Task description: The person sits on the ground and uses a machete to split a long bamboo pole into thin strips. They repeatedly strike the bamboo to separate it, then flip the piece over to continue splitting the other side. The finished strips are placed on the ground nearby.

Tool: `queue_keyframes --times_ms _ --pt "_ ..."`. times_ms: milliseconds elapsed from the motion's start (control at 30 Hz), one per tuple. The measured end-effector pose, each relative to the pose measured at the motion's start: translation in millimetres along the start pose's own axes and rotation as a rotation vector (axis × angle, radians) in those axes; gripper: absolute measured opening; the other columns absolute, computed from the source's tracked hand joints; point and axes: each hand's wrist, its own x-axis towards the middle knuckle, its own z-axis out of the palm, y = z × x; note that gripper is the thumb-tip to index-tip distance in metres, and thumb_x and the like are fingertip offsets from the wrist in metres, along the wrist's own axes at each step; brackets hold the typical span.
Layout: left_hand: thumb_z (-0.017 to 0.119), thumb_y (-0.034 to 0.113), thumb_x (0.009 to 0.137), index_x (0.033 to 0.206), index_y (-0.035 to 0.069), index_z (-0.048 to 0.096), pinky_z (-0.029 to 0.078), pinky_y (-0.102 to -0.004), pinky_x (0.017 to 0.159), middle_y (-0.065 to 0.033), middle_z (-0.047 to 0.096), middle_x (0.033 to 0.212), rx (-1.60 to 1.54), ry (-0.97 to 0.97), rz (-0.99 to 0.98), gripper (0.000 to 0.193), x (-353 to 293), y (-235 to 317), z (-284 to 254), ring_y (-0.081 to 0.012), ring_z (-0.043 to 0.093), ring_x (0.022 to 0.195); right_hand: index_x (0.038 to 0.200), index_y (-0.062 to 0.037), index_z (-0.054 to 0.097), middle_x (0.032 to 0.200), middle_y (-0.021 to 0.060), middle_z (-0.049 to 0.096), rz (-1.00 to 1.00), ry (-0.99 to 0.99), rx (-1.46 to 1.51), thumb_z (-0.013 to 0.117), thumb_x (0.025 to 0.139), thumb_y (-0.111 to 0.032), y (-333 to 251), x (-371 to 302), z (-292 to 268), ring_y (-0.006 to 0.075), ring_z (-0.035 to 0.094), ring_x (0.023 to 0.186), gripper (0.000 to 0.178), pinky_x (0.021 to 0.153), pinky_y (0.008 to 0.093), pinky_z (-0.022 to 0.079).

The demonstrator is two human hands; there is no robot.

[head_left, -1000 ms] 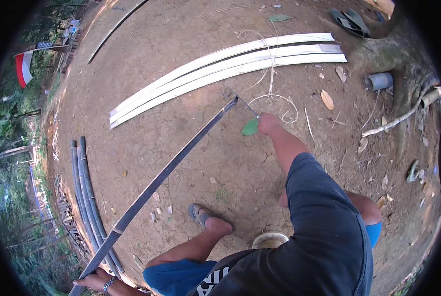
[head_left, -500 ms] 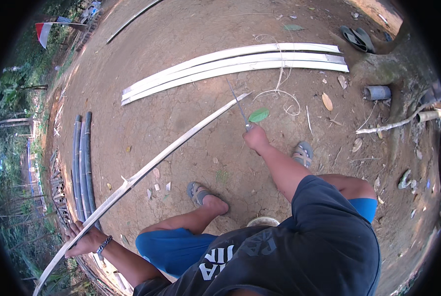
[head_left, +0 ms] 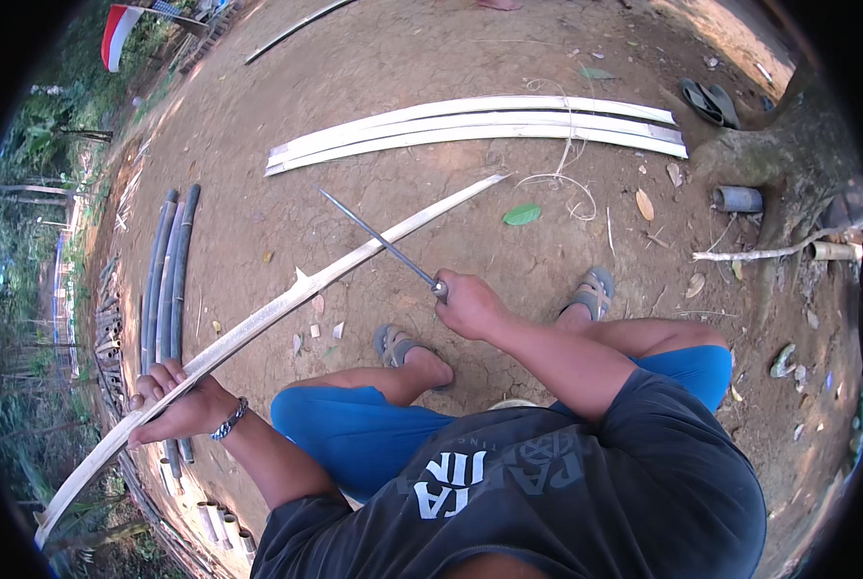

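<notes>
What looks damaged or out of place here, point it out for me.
A pointed splinter juts up from the long strip in the left hand, breaking its otherwise smooth-looking edge. Loose string also trails from the white strips onto the dirt in untidy loops.

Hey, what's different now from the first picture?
The long strip has turned from its dark side to its pale side. The right hand has come back toward the body, so the blade now crosses the strip farther from its far tip. Nothing was let go: the left hand still holds the strip. The pale strips stayed on the ground.
</notes>
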Motion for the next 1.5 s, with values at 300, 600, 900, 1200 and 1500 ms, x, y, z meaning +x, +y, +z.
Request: queue_keyframes --times_ms 300,600,900,1200,1500 --pt "0.042 0.076 0.085 0.078 0.012 0.049 0.029 -0.0240 0.040 0.0007 0.037 0.058 0.120 -0.023 0.048 0.064 24.2 50.0 11.4 -0.0110 0.032 0.046 0.098 -0.0019 0.058 0.088 0.0238 0.065 -0.146 -0.136 -0.014 0.059 0.079 -0.012 -57.7 -33.2 -20.5 0.0413 0.063 0.088 0.022 0.078 0.0493 0.049" --pt "0.035 0.071 0.091 0.074 0.014 0.033 0.025 -0.0263 0.044 -0.0007 0.029 0.058 0.312 0.063 0.107 0.060 45.8 39.4 61.1 -0.0134 0.024 0.050 0.098 -0.0024 0.059 0.091 0.0230 0.065 0.142 -0.014 -0.096 0.061 0.078 -0.013 75.0 34.0 -12.5 0.0399 0.063 0.091 0.023 0.080 0.0476 0.050" --pt "0.032 0.071 0.092 0.068 0.014 0.035 0.024 -0.0271 0.044 -0.0007 0.030 0.057 0.348 0.007 0.059 0.062 79.9 25.1 38.1 -0.0146 0.024 0.050 0.100 -0.0026 0.060 0.093 0.0221 0.066 0.185 -0.091 -0.052 0.060 0.079 -0.013 121.6 62.3 -14.3 0.0378 0.064 0.092 0.023 0.080 0.0462 0.050" --pt "0.030 0.072 0.092 0.058 0.014 0.036 0.020 -0.0272 0.043 -0.0012 0.032 0.055 0.401 0.020 0.016 0.067 88.7 23.2 24.9 -0.0142 0.022 0.049 0.101 -0.0061 0.062 0.095 0.0202 0.066 0.004 -0.242 -0.067 0.060 0.079 -0.014 91.5 86.5 -32.9 0.0373 0.064 0.092 0.024 0.080 0.0457 0.051" --pt "0.020 0.073 0.092 0.056 0.015 0.021 0.017 -0.0293 0.046 -0.0013 0.019 0.057 0.690 0.233 0.057 0.068 94.4 -7.7 43.5 -0.0146 0.018 0.052 0.099 -0.0053 0.062 0.093 0.0194 0.066 0.146 -0.204 -0.159 0.058 0.080 -0.013 181.6 140.8 -41.9 0.0370 0.064 0.091 0.021 0.079 0.0467 0.050"
